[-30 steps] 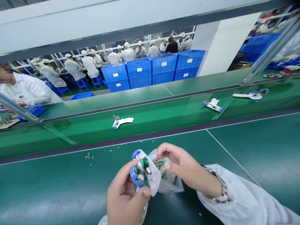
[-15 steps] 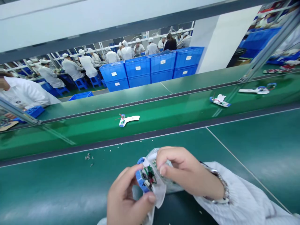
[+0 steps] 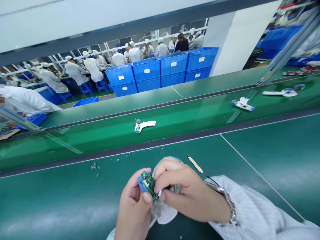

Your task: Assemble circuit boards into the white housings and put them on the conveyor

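The green circuit board [image 3: 148, 181] is held up between the two hands, against a blue housing part [image 3: 141, 184]. The left hand [image 3: 133, 205] is clamped on both, its thumb at the board's near edge. At the board's right side, the right hand [image 3: 187, 190] pinches a small white connector [image 3: 160, 193]. A white shell [image 3: 167, 214] shows below the board. Beyond it to the right lies a pale stick [image 3: 195, 164] (dark-tipped); farther beyond the board, a white-handled piece [image 3: 148, 124] rests on the green belt [image 3: 187, 115].
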`<state>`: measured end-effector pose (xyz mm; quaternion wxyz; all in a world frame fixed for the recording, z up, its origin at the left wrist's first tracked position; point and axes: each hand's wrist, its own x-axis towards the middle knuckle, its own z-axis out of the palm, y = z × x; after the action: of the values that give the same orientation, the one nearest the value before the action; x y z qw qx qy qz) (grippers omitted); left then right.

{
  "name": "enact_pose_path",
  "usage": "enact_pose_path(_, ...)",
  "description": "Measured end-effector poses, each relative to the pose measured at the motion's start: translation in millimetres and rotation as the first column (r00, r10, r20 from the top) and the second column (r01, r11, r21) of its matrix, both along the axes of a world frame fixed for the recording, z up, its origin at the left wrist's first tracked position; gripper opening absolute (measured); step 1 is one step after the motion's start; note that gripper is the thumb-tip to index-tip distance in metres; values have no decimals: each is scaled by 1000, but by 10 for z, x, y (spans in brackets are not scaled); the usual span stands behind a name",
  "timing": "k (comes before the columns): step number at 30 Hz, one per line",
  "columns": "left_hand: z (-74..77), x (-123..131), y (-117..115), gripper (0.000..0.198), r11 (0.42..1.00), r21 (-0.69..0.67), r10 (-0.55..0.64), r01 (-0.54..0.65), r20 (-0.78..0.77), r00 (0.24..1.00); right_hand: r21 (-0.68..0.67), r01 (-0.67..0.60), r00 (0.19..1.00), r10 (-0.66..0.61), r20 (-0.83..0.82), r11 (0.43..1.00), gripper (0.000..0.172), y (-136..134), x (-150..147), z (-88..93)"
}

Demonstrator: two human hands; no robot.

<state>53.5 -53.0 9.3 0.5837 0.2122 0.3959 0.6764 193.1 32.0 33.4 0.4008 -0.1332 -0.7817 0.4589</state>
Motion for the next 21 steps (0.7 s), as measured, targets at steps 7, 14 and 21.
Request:
enact_pose_path(7,108,179,-13,44,970,-57,219,-235,-205,954,-164,44,998,-38,41,985,19,40,83,61)
enact_pose_path(14,197,236,-83,42,976,107,219,-191,-500,838,110,-38,982,17,189,993,24,63,79,262)
enact_pose_path(21,204,173,-99,36,987,130,155,-95,-605,781,208,-104,971,55,231,973,24,95,103,296)
